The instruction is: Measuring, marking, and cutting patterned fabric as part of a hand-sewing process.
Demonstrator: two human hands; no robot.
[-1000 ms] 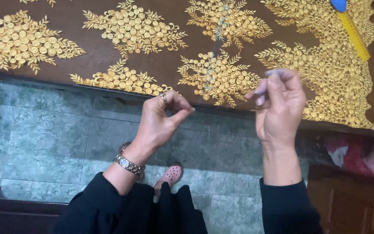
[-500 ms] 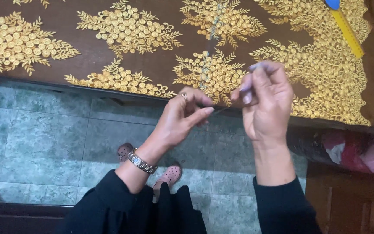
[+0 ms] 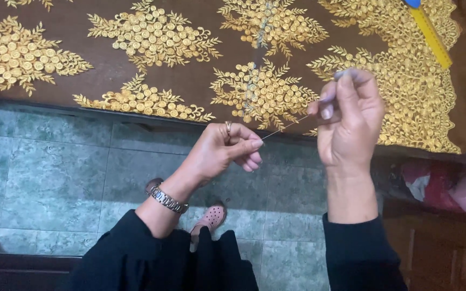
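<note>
A thin pale thread (image 3: 286,127) runs taut between my two hands. My left hand (image 3: 223,152), with a ring and a metal wristwatch, pinches its lower end between thumb and fingers. My right hand (image 3: 350,116) is raised a little higher and pinches the upper end; a small grey object, too small to identify, shows at its fingertips. Both hands hover over the front edge of a brown fabric (image 3: 200,81) embroidered with gold flower and leaf clusters, spread across the top of the view.
A yellow measuring tape with a blue end (image 3: 431,35) lies on the fabric at the upper right. Green stone floor tiles (image 3: 55,172) lie below, with my pink shoe (image 3: 210,217). Red and pink cloth (image 3: 449,186) sits low on the right.
My left hand moved right to meet the right hand, then drew back slightly left and down, leaving a thread stretched between them. The right hand stayed raised.
</note>
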